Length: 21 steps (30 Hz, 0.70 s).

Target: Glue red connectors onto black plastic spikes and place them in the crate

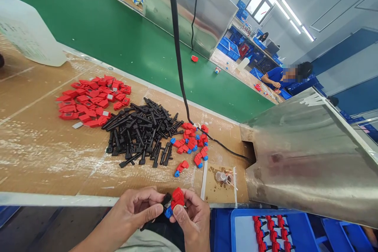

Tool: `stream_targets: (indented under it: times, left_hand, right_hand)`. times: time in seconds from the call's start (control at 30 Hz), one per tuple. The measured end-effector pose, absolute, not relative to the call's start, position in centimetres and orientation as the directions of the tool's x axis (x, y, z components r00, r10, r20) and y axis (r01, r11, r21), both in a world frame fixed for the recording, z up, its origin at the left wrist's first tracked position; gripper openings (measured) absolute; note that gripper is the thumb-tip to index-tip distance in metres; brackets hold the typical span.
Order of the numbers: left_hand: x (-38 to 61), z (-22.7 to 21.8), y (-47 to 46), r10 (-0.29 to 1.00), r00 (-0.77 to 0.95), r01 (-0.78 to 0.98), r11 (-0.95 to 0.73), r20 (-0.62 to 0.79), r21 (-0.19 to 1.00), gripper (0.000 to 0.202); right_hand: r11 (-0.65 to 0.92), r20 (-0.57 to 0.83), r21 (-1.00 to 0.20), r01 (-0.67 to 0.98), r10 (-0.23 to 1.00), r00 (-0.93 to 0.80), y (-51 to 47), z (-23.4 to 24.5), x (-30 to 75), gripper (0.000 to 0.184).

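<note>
Between thumb and fingers, my left hand (130, 212) pinches a black plastic rod-like part (167, 198). A red-and-blue plastic piece (178, 197) is gripped by my right hand (193, 220), its blue end close against the black part. Whether the two are joined cannot be made out. Both hands are at the front edge of the bench (73, 177). Just beyond them lie several red-and-blue pieces (191, 141), one of them (181, 168) nearest my hands. A heap of black rod-like parts (138, 126) lies left of these, with a heap of red parts (91, 100) farther left.
A blue tray (236, 228) at lower right holds rows of red pieces with black rods. Small cups (221, 176) stand near a metal panel (295, 157). A black cable (177, 47) hangs over the green belt (118, 43). A white jug (29, 31) stands left. A co-worker (276, 78) sits beyond.
</note>
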<state>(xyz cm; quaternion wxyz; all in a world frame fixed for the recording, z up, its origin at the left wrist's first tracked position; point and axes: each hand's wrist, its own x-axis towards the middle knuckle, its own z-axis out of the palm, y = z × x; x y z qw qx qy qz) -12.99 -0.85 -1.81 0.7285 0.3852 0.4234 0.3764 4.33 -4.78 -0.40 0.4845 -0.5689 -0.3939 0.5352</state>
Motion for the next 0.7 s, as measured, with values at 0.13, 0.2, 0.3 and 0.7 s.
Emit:
stream_targets:
  times: [0.13, 0.2, 0.3, 0.7]
  left_hand:
    - [-13.3, -2.1, -0.6, 0.872, 0.41, -0.17, 0.361, -0.268, 0.917, 0.046]
    - [-13.3, -2.0, -0.5, 0.883, 0.396, -0.149, 0.331, -0.25, 0.932, 0.045]
    - [-13.3, -1.7, -0.4, 0.882, 0.407, -0.115, 0.31, -0.24, 0.944, 0.044]
    - [-14.6, -1.8, 0.7, 0.675, 0.634, -0.091, 0.55, -0.378, 0.83, 0.045]
  right_hand:
    - [-0.189, -0.192, -0.981, -0.036, 0.968, 0.159, -5.4, -0.9, 3.9, 0.045]
    - [-0.17, -0.17, -0.985, -0.015, 0.97, 0.174, -5.7, -1.1, 3.5, 0.042]
    - [-0.142, -0.139, -0.99, 0.004, 0.968, 0.21, -5.8, -1.3, 2.9, 0.039]
    - [-0.187, -0.245, -0.954, 0.235, 0.938, -0.246, -3.8, 2.4, 7.4, 0.052]
